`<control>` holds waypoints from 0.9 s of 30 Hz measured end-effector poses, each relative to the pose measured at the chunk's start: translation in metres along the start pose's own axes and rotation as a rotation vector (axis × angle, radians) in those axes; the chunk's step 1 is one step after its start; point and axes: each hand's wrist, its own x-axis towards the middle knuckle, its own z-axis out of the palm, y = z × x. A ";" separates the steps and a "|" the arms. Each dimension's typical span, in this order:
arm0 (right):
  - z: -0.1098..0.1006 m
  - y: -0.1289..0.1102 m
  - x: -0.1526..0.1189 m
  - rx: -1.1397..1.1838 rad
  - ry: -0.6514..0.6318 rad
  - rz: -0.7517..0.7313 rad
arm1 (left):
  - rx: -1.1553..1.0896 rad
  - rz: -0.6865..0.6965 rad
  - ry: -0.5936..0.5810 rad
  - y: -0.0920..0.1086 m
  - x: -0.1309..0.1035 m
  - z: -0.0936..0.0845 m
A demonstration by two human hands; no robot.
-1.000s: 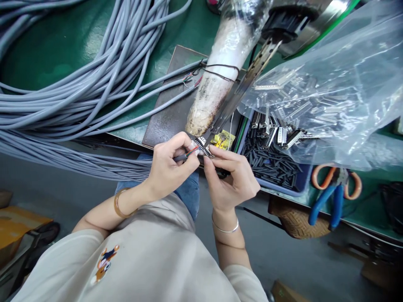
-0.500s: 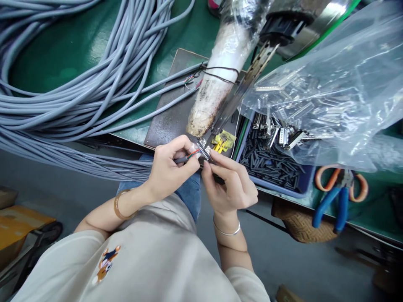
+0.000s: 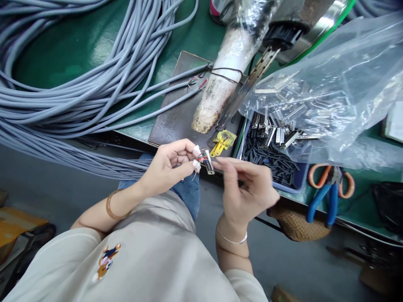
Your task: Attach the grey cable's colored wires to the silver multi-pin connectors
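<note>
Between the fingertips of my left hand [image 3: 171, 165] are thin coloured wires [image 3: 202, 157], which run to a small metal connector [image 3: 209, 162] with a row of pins. White wraps cover the tips of that hand's thumb and finger. My right hand [image 3: 247, 184] is just right of the connector, thumb and forefinger pressed together and slightly blurred; anything between them is too small to make out. Above the connector a yellow clip [image 3: 220, 145] lies on a dark plate [image 3: 166, 121], below the white wrapped cone [image 3: 217, 84] and the perforated metal rod [image 3: 248, 86].
Grey cable coils [image 3: 94, 105] fill the left side. A blue tray [image 3: 294, 188] holds black tubes and connectors, partly under a clear plastic bag [image 3: 340, 92]. Orange-and-blue pliers [image 3: 330, 193] lie at the right table edge.
My right hand has moved right, away from my left fingertips. The connector has turned and now shows more plainly beside the wires. The view has shifted slightly.
</note>
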 end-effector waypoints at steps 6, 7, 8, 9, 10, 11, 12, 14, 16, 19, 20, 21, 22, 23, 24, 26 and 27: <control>-0.009 -0.008 0.002 -0.191 0.066 -0.173 | -0.078 -0.063 -0.040 -0.001 -0.001 -0.002; -0.008 -0.010 0.003 -0.210 -0.018 -0.176 | -0.080 -0.053 -0.049 -0.001 -0.002 -0.002; -0.007 -0.012 0.005 -0.211 -0.090 -0.177 | -0.081 -0.044 -0.057 -0.002 -0.002 -0.001; -0.005 -0.013 0.006 -0.201 -0.142 -0.180 | -0.082 -0.038 -0.063 -0.002 -0.003 -0.001; -0.003 -0.014 0.006 -0.186 -0.176 -0.185 | -0.082 -0.036 -0.069 -0.002 -0.003 -0.001; -0.001 -0.013 0.007 -0.171 -0.195 -0.191 | -0.082 -0.034 -0.073 -0.003 -0.004 -0.001; 0.001 -0.013 0.007 -0.165 -0.204 -0.193 | -0.081 -0.034 -0.074 -0.003 -0.004 -0.001; 0.002 -0.012 0.006 -0.165 -0.200 -0.194 | -0.079 -0.034 -0.071 -0.004 -0.004 -0.001; 0.002 -0.010 0.004 -0.170 -0.192 -0.191 | -0.079 -0.039 -0.065 -0.005 -0.004 -0.002; 0.000 -0.010 0.004 -0.154 -0.198 -0.178 | -0.072 -0.055 -0.072 -0.007 -0.003 -0.002; -0.001 -0.010 0.004 -0.138 -0.211 -0.164 | -0.059 -0.065 -0.076 -0.007 -0.003 -0.003; -0.002 -0.010 0.005 -0.119 -0.230 -0.141 | -0.042 -0.076 -0.081 -0.007 -0.003 -0.003; -0.002 -0.011 0.006 -0.102 -0.253 -0.113 | -0.021 -0.089 -0.086 -0.007 -0.003 -0.003; -0.003 -0.011 0.006 -0.088 -0.280 -0.081 | 0.002 -0.103 -0.091 -0.007 -0.003 -0.003; -0.004 -0.012 0.007 -0.079 -0.305 -0.050 | 0.023 -0.116 -0.097 -0.007 -0.003 -0.004; -0.006 -0.013 0.008 -0.073 -0.344 -0.010 | 0.061 -0.139 -0.111 -0.008 -0.004 -0.005; -0.007 -0.013 0.009 -0.070 -0.354 -0.004 | 0.081 -0.148 -0.118 -0.008 -0.004 -0.005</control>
